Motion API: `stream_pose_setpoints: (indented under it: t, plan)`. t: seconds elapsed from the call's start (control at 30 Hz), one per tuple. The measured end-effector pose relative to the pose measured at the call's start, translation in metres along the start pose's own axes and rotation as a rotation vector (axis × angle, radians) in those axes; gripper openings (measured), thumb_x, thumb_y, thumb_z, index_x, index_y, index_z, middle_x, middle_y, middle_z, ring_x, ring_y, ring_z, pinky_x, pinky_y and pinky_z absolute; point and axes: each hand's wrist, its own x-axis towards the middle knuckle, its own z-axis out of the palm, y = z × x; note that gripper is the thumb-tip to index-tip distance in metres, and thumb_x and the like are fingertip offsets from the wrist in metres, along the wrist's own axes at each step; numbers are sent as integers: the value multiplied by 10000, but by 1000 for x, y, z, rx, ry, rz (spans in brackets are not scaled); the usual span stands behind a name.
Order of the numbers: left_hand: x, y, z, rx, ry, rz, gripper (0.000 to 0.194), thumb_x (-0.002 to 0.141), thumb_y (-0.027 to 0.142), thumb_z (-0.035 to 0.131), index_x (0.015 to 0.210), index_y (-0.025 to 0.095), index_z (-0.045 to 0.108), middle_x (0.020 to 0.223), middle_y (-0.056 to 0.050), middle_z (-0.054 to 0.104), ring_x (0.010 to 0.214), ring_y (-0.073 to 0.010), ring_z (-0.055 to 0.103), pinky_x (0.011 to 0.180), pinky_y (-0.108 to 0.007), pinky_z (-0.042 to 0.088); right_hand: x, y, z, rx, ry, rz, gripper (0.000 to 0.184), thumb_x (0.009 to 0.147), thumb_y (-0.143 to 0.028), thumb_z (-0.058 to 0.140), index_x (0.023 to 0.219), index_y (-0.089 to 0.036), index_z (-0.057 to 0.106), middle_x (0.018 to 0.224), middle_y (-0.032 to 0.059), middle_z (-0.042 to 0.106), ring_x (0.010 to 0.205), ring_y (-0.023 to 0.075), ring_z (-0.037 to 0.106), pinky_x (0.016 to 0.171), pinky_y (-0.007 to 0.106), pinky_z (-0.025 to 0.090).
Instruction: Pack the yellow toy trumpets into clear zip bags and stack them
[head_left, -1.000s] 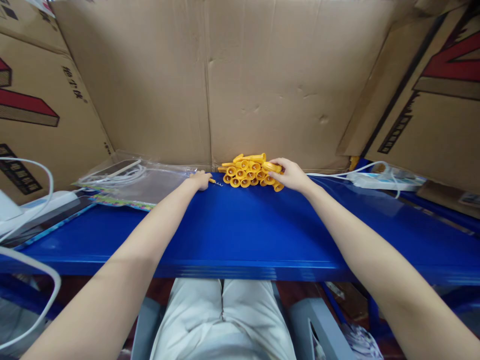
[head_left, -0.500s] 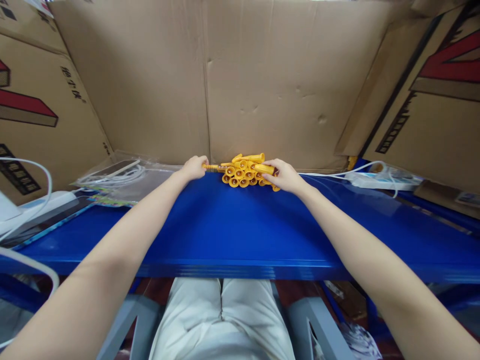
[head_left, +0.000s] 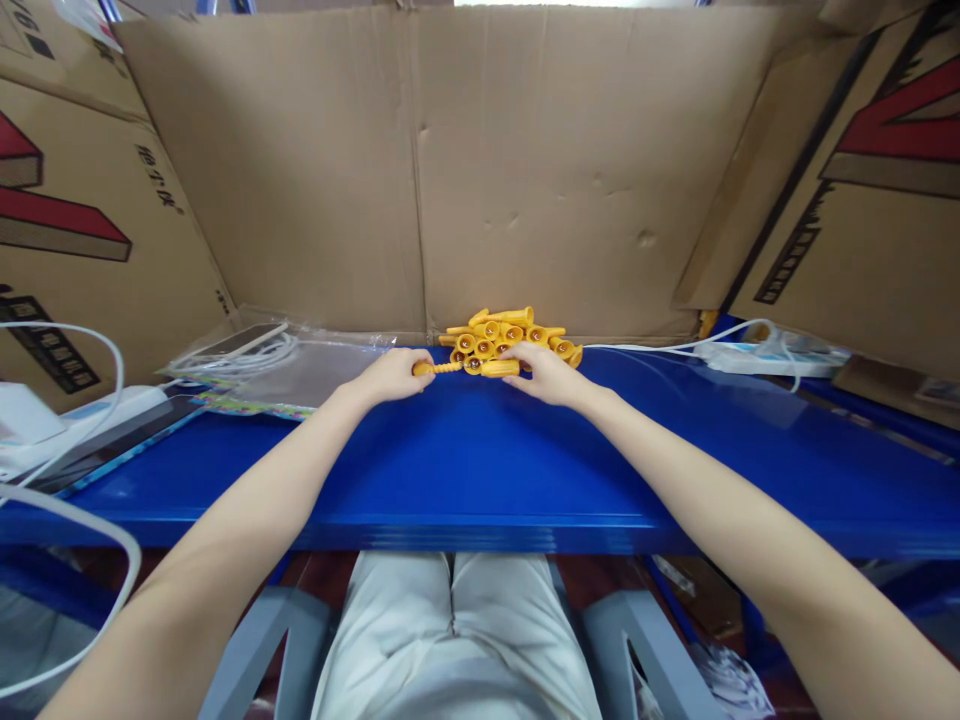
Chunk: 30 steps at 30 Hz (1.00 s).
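A pile of yellow plastic tubes (head_left: 510, 332) lies at the back of the blue table (head_left: 480, 450), against the cardboard wall. Just in front of the pile, my left hand (head_left: 390, 373) pinches a yellow screw-like piece (head_left: 439, 368) by its left end. My right hand (head_left: 544, 372) is closed on a single yellow tube (head_left: 496, 368). The threaded piece points into the open end of that tube, and the two parts meet between my hands.
Clear plastic bags with white cable (head_left: 247, 355) lie at the left, with a white power strip (head_left: 112, 405) and cords beyond. Another power strip with white cable (head_left: 757, 355) lies at the right. Cardboard walls (head_left: 525, 170) enclose the back and sides.
My right hand took one tube from the pile and pulled it toward me. My left hand lifted the screw-like piece from the table and brought it to the tube's end.
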Motion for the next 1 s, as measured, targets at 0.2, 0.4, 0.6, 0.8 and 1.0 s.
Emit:
stream_pose_setpoints:
  t: [0.2, 0.4, 0.6, 0.8, 1.0]
  plan:
    - [-4, -16, 5, -88, -10, -51, 275, 730, 372, 485, 872, 203, 648, 653, 11, 680, 616, -158, 596, 613, -249, 423, -4, 5, 0, -6, -6, 81, 286, 751, -196, 644, 1036, -196, 667, 1068, 96, 681, 975, 256, 638, 886, 438, 494]
    - [-5, -9, 7, -150, -20, -11, 278, 723, 383, 504, 866, 194, 650, 651, 3, 674, 608, -152, 597, 615, -250, 423, -5, 1, 1, -16, -23, 96, 293, 762, -198, 648, 1052, -162, 663, 1077, 117, 681, 979, 255, 638, 880, 431, 499]
    - [-7, 0, 7, -179, -17, 21, 277, 751, 390, 514, 863, 191, 670, 652, 9, 683, 582, -134, 584, 594, -237, 422, -3, -4, 6, 59, -15, 40, 288, 779, -224, 645, 1063, -180, 654, 1074, 98, 681, 962, 234, 642, 872, 422, 508]
    - [-9, 16, 8, -230, -12, 75, 290, 769, 374, 503, 863, 175, 693, 662, -1, 689, 562, -131, 580, 590, -235, 421, -3, -15, 9, 188, 8, 97, 458, 791, -302, 654, 1223, -185, 556, 1204, 131, 612, 1011, 241, 633, 898, 432, 514]
    - [-9, 12, 8, -177, 51, 58, 277, 755, 346, 506, 881, 184, 693, 643, 9, 670, 563, -132, 557, 589, -239, 401, -4, -8, 4, 505, -62, 181, 446, 712, -226, 717, 1114, -211, 523, 1212, 97, 573, 883, 166, 668, 821, 368, 566]
